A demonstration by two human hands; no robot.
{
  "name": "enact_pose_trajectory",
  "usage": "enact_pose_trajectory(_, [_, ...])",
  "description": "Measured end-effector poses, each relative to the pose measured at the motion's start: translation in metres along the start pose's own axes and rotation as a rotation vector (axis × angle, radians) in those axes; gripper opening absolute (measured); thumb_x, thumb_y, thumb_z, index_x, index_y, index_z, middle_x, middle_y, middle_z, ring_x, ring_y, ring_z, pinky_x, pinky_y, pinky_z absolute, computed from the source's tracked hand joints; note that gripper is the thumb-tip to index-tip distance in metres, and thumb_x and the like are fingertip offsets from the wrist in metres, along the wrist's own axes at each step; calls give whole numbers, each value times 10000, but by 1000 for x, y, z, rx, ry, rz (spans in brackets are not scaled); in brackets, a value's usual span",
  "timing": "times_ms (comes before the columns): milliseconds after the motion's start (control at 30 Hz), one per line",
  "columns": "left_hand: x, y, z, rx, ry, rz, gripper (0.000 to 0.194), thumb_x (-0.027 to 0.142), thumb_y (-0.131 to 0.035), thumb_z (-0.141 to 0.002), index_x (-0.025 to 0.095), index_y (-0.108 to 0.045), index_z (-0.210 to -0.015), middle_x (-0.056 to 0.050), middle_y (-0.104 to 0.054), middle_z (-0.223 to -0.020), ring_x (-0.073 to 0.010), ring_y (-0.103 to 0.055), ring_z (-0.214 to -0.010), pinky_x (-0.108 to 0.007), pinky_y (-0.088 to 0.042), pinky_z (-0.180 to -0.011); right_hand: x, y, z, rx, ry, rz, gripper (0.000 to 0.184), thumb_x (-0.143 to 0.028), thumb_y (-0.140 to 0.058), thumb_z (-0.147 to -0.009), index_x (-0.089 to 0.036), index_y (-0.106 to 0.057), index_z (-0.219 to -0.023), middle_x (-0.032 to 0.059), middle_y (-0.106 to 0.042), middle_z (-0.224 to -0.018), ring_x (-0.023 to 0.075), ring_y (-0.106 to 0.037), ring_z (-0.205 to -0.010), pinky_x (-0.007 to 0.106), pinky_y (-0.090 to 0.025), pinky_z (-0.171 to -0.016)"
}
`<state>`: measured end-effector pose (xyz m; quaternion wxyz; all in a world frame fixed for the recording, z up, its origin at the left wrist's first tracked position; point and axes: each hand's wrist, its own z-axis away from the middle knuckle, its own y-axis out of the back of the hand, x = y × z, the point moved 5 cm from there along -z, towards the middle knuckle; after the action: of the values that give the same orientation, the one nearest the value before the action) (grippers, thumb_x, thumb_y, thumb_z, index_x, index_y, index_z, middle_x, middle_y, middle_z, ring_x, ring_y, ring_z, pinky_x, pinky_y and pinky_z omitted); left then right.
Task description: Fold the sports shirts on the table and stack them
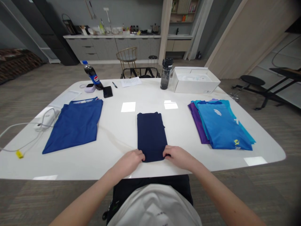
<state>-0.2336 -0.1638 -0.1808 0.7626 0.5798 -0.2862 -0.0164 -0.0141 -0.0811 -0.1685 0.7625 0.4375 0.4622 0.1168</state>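
— Hands?
— Both bare, forearms angled inward across the table's near edge, left hand (129, 163) and right hand (178, 158) low on either side of a folded navy fabric shirt (151, 136), grip narrow, fingers on its near corners; pinching or merely resting, impossible to tell

— And the shirt?
— Flat, long and rectangular, close to the near edge of a glossy white round-cornered table (270, 157)

— Containers?
— Just one, an open white cardboard box (195, 87) near the far edge, a pale moulded insert (194, 77) inside, a tall smoky-grey plastic water bottle (166, 73) just beside it

— Either side of the shirt?
— Left, a flat royal-blue T-shirt (75, 125), with a white power adapter (44, 122) and a yellow plug (19, 154) beyond it; right, a stack of blue and purple shirts (222, 125)

— Farther off?
— A white paper sheet (130, 81), a black pen (114, 84), a black smartphone (108, 91), a lilac case (90, 88), a Pepsi bottle (92, 75), then grey kitchen cabinets (105, 47)
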Motion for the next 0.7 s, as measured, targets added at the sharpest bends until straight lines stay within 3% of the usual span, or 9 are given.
enact_pose_trajectory(100, [4, 11, -8, -29, 7, 146, 176, 201, -562, -935, 260, -724, -971, 0, -726, -922, -177, -682, -843, -281, -502, -795, -1, 3, 5, -39, -58, -84, 133, -317, -653, -929, -243, -749, -873, -2, -704, -826, 154, -631, -722, 259, -428, -670])
enact_pose_trajectory(167, [-14, 35, -34, 95, 88, 183, 145, 303, -605, -937, 269, -718, -1022, -6, -735, -971, -182, -686, -858, -290, -506, -816, 10, 21, -13, 101, -194, -33, 241, -448, -624, -953, -240, -738, -913, 0, -681, -746, 166, -617, -685, 272, -405, -638])
enact_pose_trajectory(267, [-61, 78, -82, 350, 365, -7, 345, 387, -652, -910, 231, -654, -1216, -103, -687, -1240, -280, -646, -1129, -376, -479, -964, 34, 55, -56, 343, -443, 71, 439, -585, -561, -961, -202, -695, -1129, 77, -722, -929, 227, -668, -861, 304, -445, -720])
enact_pose_trajectory(333, [-93, 93, -110, 345, 590, -90, 530, 487, -674, -882, 169, -599, -1299, -187, -632, -1333, -353, -600, -1224, -431, -466, -985, 48, 69, -89, 335, -557, 81, 568, -640, -534, -952, -154, -662, -1216, 159, -706, -1140, 277, -670, -1024, 333, -477, -799])
enact_pose_trajectory(400, [-117, 97, -131, 255, 739, -85, 616, 568, -680, -854, 137, -595, -1285, -225, -633, -1323, -377, -603, -1225, -430, -476, -956, 60, 76, -118, 266, -647, 84, 621, -662, -520, -945, -122, -663, -1216, 214, -668, -1248, 318, -657, -1108, 364, -494, -845])
enact_pose_trajectory(500, [-141, 89, -150, 121, 823, 30, 569, 565, -748, -784, 160, -648, -1171, -187, -710, -1182, -340, -665, -1125, -361, -499, -860, 75, 80, -148, 201, -732, 104, 560, -612, -547, -951, -125, -674, -1196, 222, -668, -1261, 337, -661, -1130, 388, -509, -861])
enact_pose_trajectory(700, [-160, 73, -162, 110, 843, 181, 378, 462, -812, -727, 173, -699, -943, -119, -746, -949, -285, -712, -914, -321, -490, -711, 87, 73, -168, 175, -678, 159, 372, -472, -596, -961, -168, -684, -1157, 173, -701, -1229, 303, -664, -1134, 363, -510, -862])
